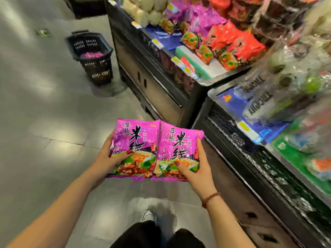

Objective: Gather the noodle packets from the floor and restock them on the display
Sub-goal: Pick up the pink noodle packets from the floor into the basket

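Observation:
Two purple noodle packets with black lettering are held side by side in front of me, above the grey floor. My left hand point(107, 158) grips the left packet point(137, 140) along its left edge, thumb on its front. My right hand point(197, 169) grips the right packet point(179, 145) by its lower right corner. The display point(179, 97), a dark metal shelf unit, runs along my right. Purple packets of the same kind point(198, 20) lie on its far upper shelf.
A black shopping basket point(93, 56) stands on the floor ahead left, with purple packets inside. Red and green packets point(231, 43) fill the nearer shelf section. A second shelf unit point(250, 158) with blue and green goods is close at my right. My shoe point(148, 215) shows below.

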The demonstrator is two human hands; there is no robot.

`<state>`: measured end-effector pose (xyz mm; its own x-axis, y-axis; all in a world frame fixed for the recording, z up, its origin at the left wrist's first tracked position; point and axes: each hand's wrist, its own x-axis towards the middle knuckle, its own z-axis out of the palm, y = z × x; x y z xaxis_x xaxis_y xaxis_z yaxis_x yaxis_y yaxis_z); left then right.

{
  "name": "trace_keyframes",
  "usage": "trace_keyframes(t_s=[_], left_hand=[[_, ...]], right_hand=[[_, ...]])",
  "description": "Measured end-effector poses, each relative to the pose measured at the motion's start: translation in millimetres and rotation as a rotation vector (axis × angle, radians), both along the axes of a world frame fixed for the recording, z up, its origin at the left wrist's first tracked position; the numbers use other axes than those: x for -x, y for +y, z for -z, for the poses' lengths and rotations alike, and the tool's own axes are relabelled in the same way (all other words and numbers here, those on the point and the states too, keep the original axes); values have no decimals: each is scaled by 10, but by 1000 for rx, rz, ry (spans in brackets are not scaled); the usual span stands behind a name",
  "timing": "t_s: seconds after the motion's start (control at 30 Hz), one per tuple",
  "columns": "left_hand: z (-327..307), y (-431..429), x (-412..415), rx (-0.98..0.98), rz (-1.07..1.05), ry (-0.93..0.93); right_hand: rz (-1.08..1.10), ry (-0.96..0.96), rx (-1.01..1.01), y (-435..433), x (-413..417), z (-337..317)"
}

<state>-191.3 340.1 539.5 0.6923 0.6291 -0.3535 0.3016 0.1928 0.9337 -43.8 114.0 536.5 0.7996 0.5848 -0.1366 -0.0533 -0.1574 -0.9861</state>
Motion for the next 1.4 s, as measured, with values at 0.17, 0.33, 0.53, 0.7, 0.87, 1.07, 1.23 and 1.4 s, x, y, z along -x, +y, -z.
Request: trace_keyframes(t_s=[0.17, 0.33, 0.53, 0.7, 0.87, 1.07, 1.23, 1.4], left_hand=[[-22, 657, 39, 43, -118, -56], [-26, 1265, -56, 1, -169, -91], [-24, 2184, -551, -75, -234, -51], [-156, 3015, -1024, -175, -228, 7], [-197, 3767, -1275, -207, -258, 26], [-82, 4664, -1552, -176, -268, 42], [48, 5653, -1782, -174, -252, 52], [120, 6778, -1982, -147, -265, 16]], right_hand=[[-143, 40, 19, 791, -233, -65], [-284, 44, 38, 1691, -579, -65], [-418, 23, 22, 2934, -1233, -15], [-512, 14, 20, 3939, -1900, -67], [-591, 9, 18, 4790, -2352, -148], [-629, 30, 8, 5700, -2701, -64], [-611, 18, 38, 6636, -2909, 39], [-595, -17, 76, 7763, -3089, 81]])
